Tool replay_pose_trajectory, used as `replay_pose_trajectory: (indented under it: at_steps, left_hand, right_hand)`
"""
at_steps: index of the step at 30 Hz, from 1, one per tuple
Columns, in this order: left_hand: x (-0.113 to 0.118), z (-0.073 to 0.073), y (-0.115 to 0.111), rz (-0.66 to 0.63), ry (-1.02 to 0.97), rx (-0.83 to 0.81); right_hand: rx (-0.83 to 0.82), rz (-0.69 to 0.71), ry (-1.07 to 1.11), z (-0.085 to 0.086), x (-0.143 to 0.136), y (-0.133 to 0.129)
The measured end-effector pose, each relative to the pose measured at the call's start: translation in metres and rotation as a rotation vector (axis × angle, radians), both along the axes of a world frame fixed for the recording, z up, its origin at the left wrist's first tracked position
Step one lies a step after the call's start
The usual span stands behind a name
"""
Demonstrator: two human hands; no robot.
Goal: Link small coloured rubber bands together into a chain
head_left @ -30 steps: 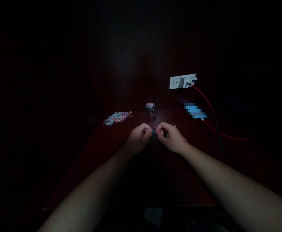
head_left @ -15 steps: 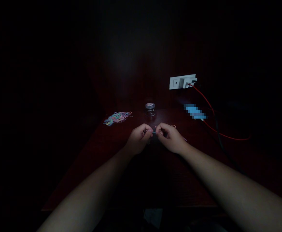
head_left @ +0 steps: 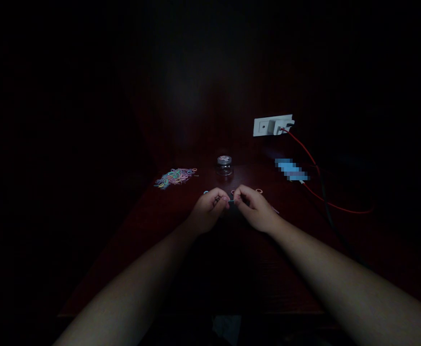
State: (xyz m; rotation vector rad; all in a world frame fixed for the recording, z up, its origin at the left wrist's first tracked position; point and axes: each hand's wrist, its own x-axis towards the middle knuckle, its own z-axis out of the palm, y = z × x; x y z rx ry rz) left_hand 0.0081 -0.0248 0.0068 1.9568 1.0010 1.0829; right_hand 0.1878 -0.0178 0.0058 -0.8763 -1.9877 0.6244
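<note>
A short strand of a teal hair tie [head_left: 231, 201] runs between my two hands, pulled straight. My left hand [head_left: 208, 209] pinches one end with thumb and fingertips, while my right hand [head_left: 253, 207] grips the other end the same way. The fingers cover the rest of the loop. Close by on the table lie a few loose ties: a blue one [head_left: 205, 192] behind my left hand, an orange one [head_left: 259, 191] behind my right, and a pink one [head_left: 232, 192] partly hidden by the right fingers. Beyond the hands stands a small clear jar [head_left: 224, 169] with a lid.
A heap of coloured hair ties [head_left: 176, 178] lies at the back left of the dark red table [head_left: 153, 216]. On the back right are a blurred-out blue device [head_left: 291, 169], a red cable [head_left: 306, 145] and a white wall socket [head_left: 264, 126] with a charger. Surroundings are very dark.
The view has tilted up slightly. Both hands keep their pinch on the teal tie, with its strand still stretched between them. The blue tie behind my left hand now shows.
</note>
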Motion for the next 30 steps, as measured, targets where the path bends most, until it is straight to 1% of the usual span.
replay_pose_trajectory:
  at_steps: [3,8,12,17,24,30]
  left_hand:
    - [-0.001,-0.0019,0.0023,0.03,0.004,0.013]
    - [-0.0007,-0.0033,0.0029,0.103,0.064,0.069]
    - [0.0,-0.0026,0.0023,0.1,0.062,0.08]
    - [-0.0009,-0.003,0.0018,0.073,0.028,0.052]
    - [-0.0025,-0.0013,0.0007,0.07,-0.006,0.026]
    - [-0.005,0.0011,0.0013,0.106,-0.003,0.058]
  right_hand:
    - [-0.02,0.008,0.008,0.0007,-0.001,-0.002]
    - [-0.059,0.089,0.037,0.0039,-0.0027,-0.0073]
    - [-0.048,0.061,0.041,0.0023,-0.0041,-0.0063]
    - [-0.038,0.024,0.046,0.001,-0.0048,-0.0043]
    - [-0.036,0.015,0.032,0.0017,-0.0041,-0.0039]
    - [-0.009,-0.005,0.024,0.0,-0.0039,-0.0021]
